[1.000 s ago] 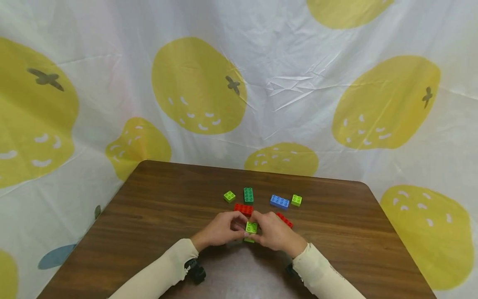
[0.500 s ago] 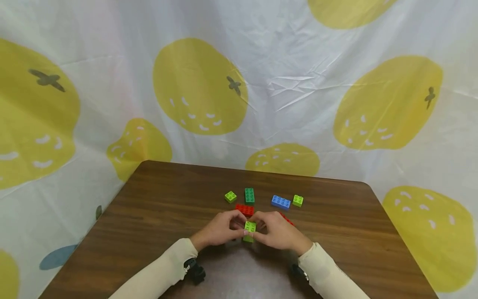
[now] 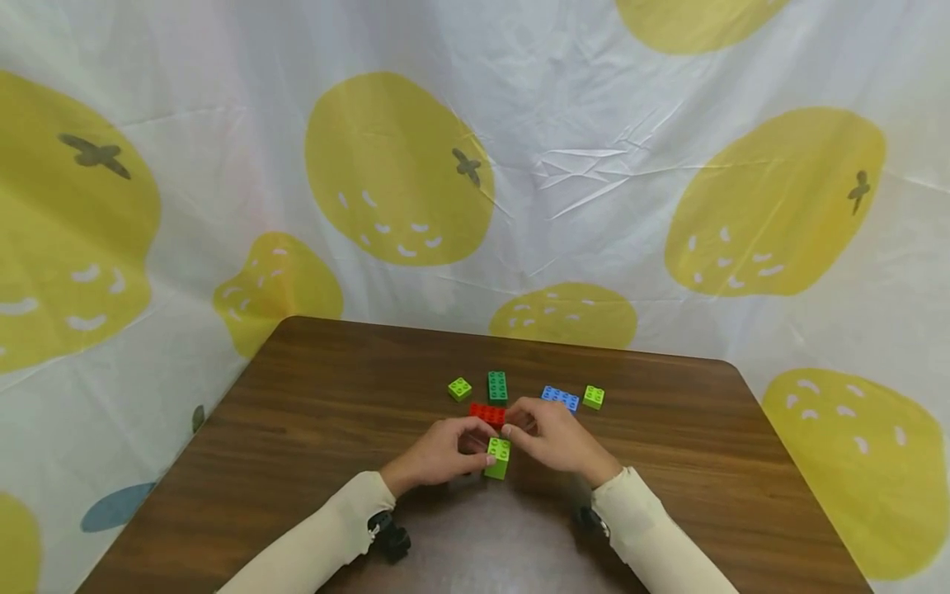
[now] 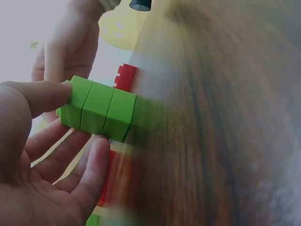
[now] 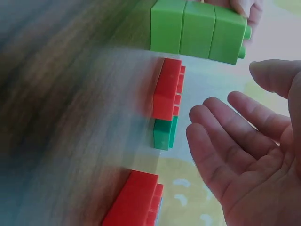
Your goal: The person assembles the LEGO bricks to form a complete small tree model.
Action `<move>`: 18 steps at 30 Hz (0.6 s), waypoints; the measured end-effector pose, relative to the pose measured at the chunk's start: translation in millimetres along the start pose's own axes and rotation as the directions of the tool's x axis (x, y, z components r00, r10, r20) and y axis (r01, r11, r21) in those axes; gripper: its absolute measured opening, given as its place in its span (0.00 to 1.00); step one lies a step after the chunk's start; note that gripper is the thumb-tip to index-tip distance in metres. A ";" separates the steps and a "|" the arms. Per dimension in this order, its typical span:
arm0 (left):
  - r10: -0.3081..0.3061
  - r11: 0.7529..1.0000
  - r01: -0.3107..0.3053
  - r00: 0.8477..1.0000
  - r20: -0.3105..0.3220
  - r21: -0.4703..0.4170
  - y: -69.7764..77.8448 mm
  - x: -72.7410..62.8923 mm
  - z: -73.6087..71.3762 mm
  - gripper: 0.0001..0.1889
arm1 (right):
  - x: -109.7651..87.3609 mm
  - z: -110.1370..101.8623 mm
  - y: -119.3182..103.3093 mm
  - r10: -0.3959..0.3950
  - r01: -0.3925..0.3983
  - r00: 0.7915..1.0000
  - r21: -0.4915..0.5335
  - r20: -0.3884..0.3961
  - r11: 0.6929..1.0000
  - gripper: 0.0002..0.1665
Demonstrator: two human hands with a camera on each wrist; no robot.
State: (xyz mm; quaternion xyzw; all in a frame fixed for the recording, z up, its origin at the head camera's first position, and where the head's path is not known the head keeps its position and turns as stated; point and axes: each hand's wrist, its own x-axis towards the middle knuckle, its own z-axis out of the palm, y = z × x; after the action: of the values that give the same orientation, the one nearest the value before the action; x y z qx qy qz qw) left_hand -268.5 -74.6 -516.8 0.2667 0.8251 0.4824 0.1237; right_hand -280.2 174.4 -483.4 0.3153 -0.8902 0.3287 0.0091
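Observation:
Three light green toy bricks form an upright stack (image 3: 496,466) near the middle of the table, studs on top. My left hand (image 3: 438,455) holds this stack at its upper end; in the left wrist view the thumb lies on the top brick, fingers on the other side. My right hand (image 3: 555,437) is just right of the stack, apart from it. The right wrist view shows that hand's fingers (image 5: 225,150) loosely spread with nothing between them. One red brick (image 3: 486,413) lies just behind the stack. A second red brick (image 5: 134,200) is hidden by my right hand in the head view.
Farther back on the wooden table (image 3: 356,371) lie a dark green brick (image 3: 497,386), a blue brick (image 3: 560,398) and two small light green bricks, one at the left (image 3: 459,388), the other at the right (image 3: 594,397). A lemon-patterned curtain (image 3: 564,198) hangs behind.
My right hand has let go of the light green stack and moved slightly away to the right and back. The left hand stays on the stack.

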 end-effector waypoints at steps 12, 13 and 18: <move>-0.013 1.000 0.013 1.000 0.000 -0.008 1.1 -1.0 0.3 0.17 | 14.0 5.2 18.9 0.014 -0.019 0.998 -0.091 -0.061 0.996 0.14; -0.012 1.000 0.012 1.000 0.001 -0.010 1.1 -0.9 0.3 0.17 | 14.7 5.1 20.3 0.012 -0.018 0.998 -0.091 -0.065 0.996 0.14; -0.014 1.000 0.014 1.000 0.004 -0.019 1.7 -0.6 -0.7 0.16 | 17.2 4.2 24.5 0.019 -0.024 0.998 -0.080 -0.064 0.997 0.15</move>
State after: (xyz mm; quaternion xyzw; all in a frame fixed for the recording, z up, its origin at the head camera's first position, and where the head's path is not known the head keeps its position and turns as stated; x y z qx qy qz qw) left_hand -267.8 -74.8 -515.0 0.2608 0.8220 0.4889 0.1312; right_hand -307.1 176.7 -497.1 0.2948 -0.9053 0.3022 0.0463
